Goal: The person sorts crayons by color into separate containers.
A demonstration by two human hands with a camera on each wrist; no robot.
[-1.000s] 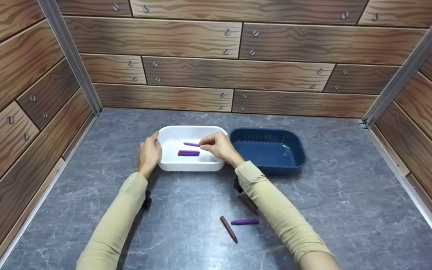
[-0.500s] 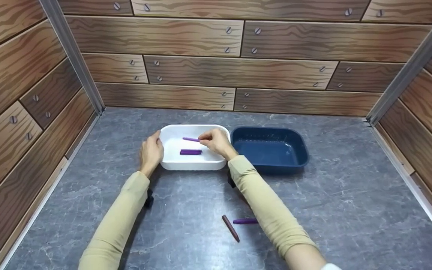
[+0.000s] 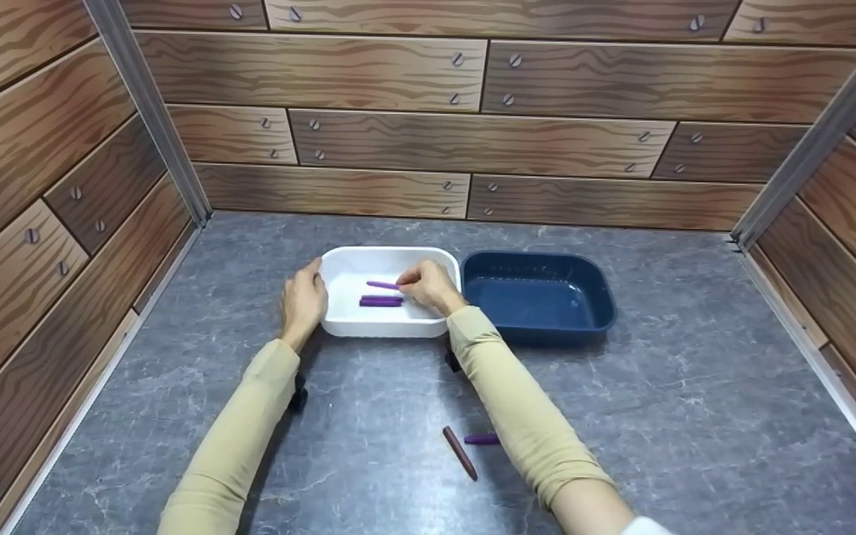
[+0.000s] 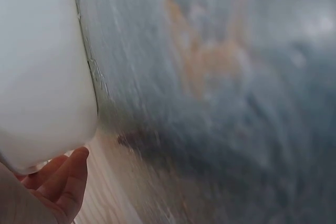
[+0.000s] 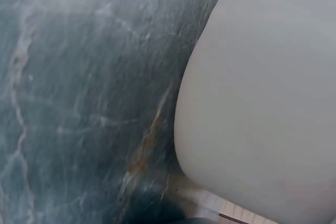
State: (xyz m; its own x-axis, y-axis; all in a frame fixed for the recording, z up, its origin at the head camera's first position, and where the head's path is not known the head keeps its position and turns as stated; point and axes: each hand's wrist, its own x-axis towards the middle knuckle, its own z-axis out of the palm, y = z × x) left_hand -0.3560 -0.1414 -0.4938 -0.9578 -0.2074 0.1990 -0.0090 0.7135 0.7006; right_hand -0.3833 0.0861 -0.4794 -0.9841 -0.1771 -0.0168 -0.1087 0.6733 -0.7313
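A white plastic tray stands on the grey marbled table. My left hand holds it at its left end; in the left wrist view the curled fingers lie against the tray's outside at the corner. Over the tray's floor, my right hand pinches a purple crayon by its right end. Two more purple crayons lie side by side in the tray, just nearer than the held one. The right wrist view shows the white tray's outer wall; the right hand is out of that picture.
A dark blue tray stands close to the white one's right side. Nearer on the table lie a brown crayon and a purple crayon, partly covered by the right sleeve. Wood-patterned walls enclose the back and sides.
The right hand has moved slightly back with its crayon, then nearer again toward the pair in the tray. The right forearm has swung left over the loose crayons. The left hand keeps its hold.
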